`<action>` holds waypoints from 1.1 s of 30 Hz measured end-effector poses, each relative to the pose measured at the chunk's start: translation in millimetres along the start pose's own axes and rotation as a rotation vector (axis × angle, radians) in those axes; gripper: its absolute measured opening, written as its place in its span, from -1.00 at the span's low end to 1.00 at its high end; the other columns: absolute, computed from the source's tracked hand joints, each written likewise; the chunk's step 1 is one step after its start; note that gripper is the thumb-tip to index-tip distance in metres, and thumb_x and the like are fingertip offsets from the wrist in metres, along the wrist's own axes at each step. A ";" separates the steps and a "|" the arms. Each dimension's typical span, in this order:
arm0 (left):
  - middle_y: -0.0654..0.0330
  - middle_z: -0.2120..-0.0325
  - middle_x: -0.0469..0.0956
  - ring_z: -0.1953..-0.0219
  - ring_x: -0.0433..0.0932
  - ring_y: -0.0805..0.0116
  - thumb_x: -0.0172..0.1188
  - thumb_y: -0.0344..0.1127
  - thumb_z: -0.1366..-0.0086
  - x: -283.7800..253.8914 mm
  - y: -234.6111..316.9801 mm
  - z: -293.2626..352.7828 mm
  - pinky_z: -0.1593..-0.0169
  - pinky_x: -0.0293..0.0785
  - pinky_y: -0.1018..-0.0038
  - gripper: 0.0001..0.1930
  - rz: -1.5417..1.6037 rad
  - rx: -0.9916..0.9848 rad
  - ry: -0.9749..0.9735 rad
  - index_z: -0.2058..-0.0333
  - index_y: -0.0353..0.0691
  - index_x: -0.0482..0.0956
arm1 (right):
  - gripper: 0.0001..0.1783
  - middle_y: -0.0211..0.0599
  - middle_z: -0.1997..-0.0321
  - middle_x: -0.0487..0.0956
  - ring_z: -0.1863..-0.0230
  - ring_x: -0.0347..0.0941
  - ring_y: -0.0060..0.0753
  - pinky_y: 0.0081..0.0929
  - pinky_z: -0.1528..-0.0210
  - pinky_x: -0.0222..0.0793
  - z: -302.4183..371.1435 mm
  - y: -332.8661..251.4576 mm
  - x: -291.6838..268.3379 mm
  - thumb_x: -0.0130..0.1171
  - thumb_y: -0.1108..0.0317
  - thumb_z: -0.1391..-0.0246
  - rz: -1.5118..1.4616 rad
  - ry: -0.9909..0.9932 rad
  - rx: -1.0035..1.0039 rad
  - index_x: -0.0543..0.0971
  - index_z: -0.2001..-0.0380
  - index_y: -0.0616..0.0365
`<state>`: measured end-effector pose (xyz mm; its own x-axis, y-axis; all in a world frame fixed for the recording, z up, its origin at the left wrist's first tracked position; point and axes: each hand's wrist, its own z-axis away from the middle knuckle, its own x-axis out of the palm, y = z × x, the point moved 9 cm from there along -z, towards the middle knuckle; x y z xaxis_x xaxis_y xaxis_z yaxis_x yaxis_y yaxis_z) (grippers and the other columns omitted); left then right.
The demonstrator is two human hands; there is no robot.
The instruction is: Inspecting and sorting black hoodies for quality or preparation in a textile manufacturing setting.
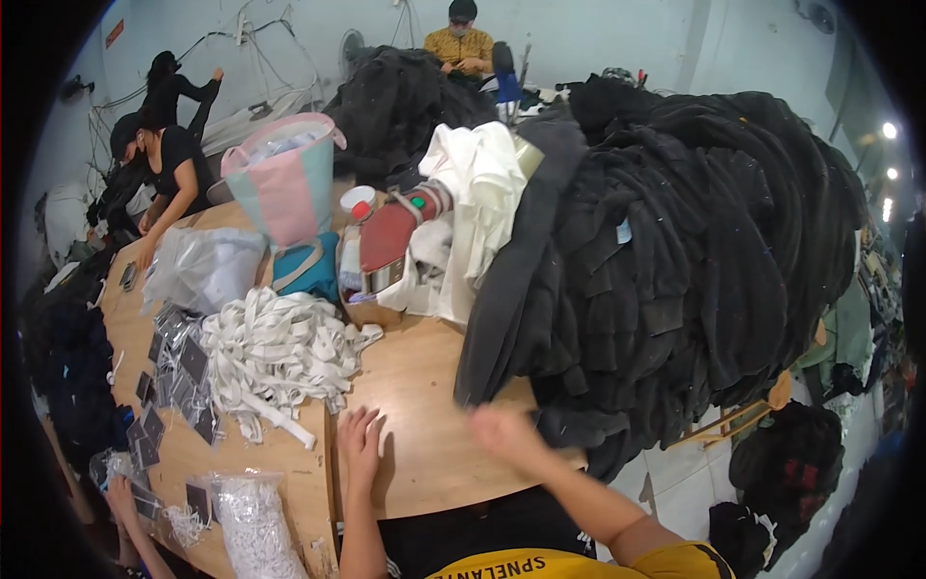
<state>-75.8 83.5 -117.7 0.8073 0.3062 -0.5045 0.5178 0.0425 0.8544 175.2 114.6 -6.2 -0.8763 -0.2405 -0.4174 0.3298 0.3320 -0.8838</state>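
Observation:
My left hand (362,444) rests on the bare tabletop with its fingers apart, close to a heap of white fabric bands (285,352). My right hand (509,439) is curled and a little blurred by motion. Its fingers close at the lower end of a long black garment (521,299), which hangs down the near left side of a big pile of black garments (675,261). The fingertips themselves are hard to make out.
Beyond my hands stand a red machine (388,236) draped with white cloth (477,183), a pink-and-blue basket (282,183) and a teal bag (307,268). Dark tags (193,359) and a clear bag of white strings (256,526) lie left. A co-worker's hands (123,500) are at lower left; other people work behind.

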 end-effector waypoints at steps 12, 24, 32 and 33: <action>-0.17 -0.07 0.37 -0.09 0.41 0.03 0.24 -0.09 -0.20 159.1 134.0 12.8 -0.12 0.33 0.32 -0.32 0.233 0.173 -0.425 -0.18 -0.33 0.22 | -0.50 -0.07 0.46 0.55 0.43 0.49 -0.15 -0.33 0.36 0.37 125.2 -44.3 101.5 -0.11 -0.02 -0.25 -0.078 -1.197 0.190 0.53 0.38 0.26; 0.20 0.34 0.61 0.28 0.55 0.19 0.21 -0.18 -0.17 98.8 233.0 58.8 0.20 0.47 0.37 -0.72 0.271 0.601 -0.749 0.15 -0.10 0.59 | -0.15 0.01 -0.20 0.28 -0.16 0.22 0.10 -0.07 -0.14 0.16 40.3 8.2 -153.1 0.37 0.03 0.23 1.017 0.256 0.241 0.30 -0.18 -0.06; -0.17 -0.01 0.33 -0.07 0.31 -0.09 0.16 0.10 -0.16 157.1 201.9 -14.7 -0.12 0.28 0.20 -0.41 -0.145 0.509 -0.432 -0.03 -0.20 0.44 | -0.39 0.10 -0.13 0.31 0.01 0.34 0.24 -0.13 0.02 0.33 93.7 87.0 -149.3 0.29 0.36 0.19 0.546 0.505 0.474 0.30 0.02 0.13; -0.14 0.05 0.36 0.00 0.36 -0.08 0.14 0.10 -0.17 163.9 191.1 -9.6 -0.07 0.32 0.22 -0.44 -0.147 0.457 -0.512 -0.02 -0.19 0.46 | -0.45 0.07 0.00 0.40 0.06 0.39 0.21 -0.17 0.04 0.35 92.2 89.4 -155.2 0.27 0.38 0.18 0.459 0.497 0.450 0.33 0.06 0.15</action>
<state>152.8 150.9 -35.9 0.6938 -0.1628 -0.7015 0.6080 -0.3896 0.6917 373.1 97.5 -39.9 -0.6381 0.2990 -0.7096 0.7110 -0.1250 -0.6920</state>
